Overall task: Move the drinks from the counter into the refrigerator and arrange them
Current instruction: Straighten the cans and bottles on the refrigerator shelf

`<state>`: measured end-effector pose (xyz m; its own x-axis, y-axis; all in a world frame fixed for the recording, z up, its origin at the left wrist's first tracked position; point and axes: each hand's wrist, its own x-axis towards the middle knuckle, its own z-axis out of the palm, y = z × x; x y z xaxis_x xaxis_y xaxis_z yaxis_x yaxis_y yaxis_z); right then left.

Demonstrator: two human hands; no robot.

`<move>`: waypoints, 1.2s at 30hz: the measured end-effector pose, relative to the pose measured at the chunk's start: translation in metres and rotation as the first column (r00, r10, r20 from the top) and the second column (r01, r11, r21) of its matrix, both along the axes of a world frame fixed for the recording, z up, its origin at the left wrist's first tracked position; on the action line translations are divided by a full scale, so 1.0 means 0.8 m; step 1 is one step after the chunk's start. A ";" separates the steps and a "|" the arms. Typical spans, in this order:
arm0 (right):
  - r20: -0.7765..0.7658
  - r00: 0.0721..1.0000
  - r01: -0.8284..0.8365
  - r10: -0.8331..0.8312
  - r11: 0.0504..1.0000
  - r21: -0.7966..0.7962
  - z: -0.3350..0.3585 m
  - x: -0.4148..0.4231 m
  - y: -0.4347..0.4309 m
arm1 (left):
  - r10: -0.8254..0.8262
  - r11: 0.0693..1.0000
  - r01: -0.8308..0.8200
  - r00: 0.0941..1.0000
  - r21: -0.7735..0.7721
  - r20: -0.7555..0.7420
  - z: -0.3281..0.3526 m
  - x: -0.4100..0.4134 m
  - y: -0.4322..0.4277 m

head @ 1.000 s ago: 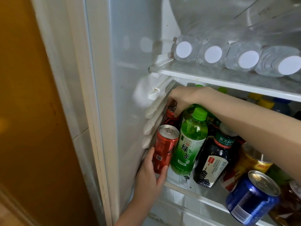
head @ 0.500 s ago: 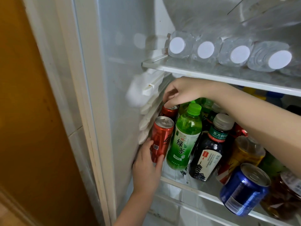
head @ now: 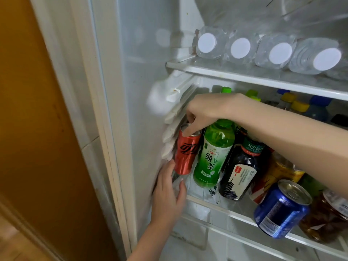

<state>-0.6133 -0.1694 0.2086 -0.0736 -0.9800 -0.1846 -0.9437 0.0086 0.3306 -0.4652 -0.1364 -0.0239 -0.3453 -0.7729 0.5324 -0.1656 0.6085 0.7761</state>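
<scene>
**Kid:** Where is the red can?

**Friend:** The red can (head: 186, 149) is inside the refrigerator (head: 143, 91). It sits on the middle shelf (head: 216, 203), at the far left, just beside the white side wall.

**Kid:** Which way does it point?

**Friend:** It stands up. Its long way goes up and down, with the shiny top up. The top leans a tiny bit to the right. The writing on it faces us.

**Kid:** Who has it?

**Friend:** The right grip (head: 207, 112) comes from above. Its fingers curl onto the can's top rim and pinch it. The left grip (head: 167, 187) is low, just beside the can's bottom. Its fingers are loose and hold nothing. It is blurry, so I cannot tell if it touches the can.

**Kid:** What is next to the can?

**Friend:** A green tea bottle (head: 212, 153) is right beside it, then a dark bottle (head: 239, 172). A blue can (head: 282, 208) is at the shelf's front edge. Water bottles (head: 241, 48) lie on the top shelf (head: 244, 77), white caps toward us.

**Kid:** Is the job almost done?

**Friend:** I think a lot is done, since many drinks are in. The red can looks like it is being set in its spot. The counter is not in view, so I cannot tell how many drinks are left. The blue can looks tipped, so I think some tidying is left.
</scene>
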 end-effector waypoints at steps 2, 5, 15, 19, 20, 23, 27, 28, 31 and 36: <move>-0.017 1.000 -0.023 0.022 0.999 -0.026 -0.002 -0.001 0.000 | 0.000 0.999 0.001 1.000 -0.042 0.026 -0.002 0.002 -0.001; 0.059 0.998 -0.038 0.037 0.999 0.019 0.000 0.000 0.000 | 0.001 0.998 0.001 1.000 -0.068 0.030 -0.001 0.004 -0.001; -0.025 0.994 0.107 -0.107 0.994 -0.004 -0.005 -0.015 -0.020 | 0.028 0.989 -0.019 0.998 -0.148 0.060 0.002 0.003 -0.002; -0.046 0.993 0.107 -0.107 0.994 -0.003 -0.004 -0.016 -0.025 | 0.032 0.981 -0.019 0.997 -0.193 0.066 0.001 0.004 -0.002; -0.046 0.993 0.109 -0.109 0.994 -0.001 -0.004 -0.016 -0.025 | 0.036 0.980 -0.023 0.997 -0.196 0.064 0.001 0.004 -0.002; -0.066 0.992 0.108 -0.109 0.994 -0.011 -0.004 -0.016 -0.027 | 0.040 0.981 -0.027 0.997 -0.194 0.063 0.003 0.005 0.000; -0.067 0.993 0.097 -0.099 0.995 -0.025 -0.005 -0.018 -0.028 | 0.050 0.978 -0.035 0.996 -0.204 0.069 0.003 0.004 -0.001; -0.066 0.993 0.094 -0.095 0.995 -0.026 -0.006 -0.019 -0.028 | 0.049 0.979 -0.034 0.996 -0.203 0.069 0.003 0.003 0.000; -0.057 0.996 0.064 -0.066 0.998 -0.024 -0.006 -0.023 -0.026 | 0.042 0.977 -0.027 0.997 -0.212 0.071 0.003 0.003 0.000; -0.091 0.996 0.022 -0.024 0.999 -0.025 -0.004 -0.023 -0.025 | 0.044 0.975 -0.025 0.996 -0.221 0.084 0.003 0.002 0.000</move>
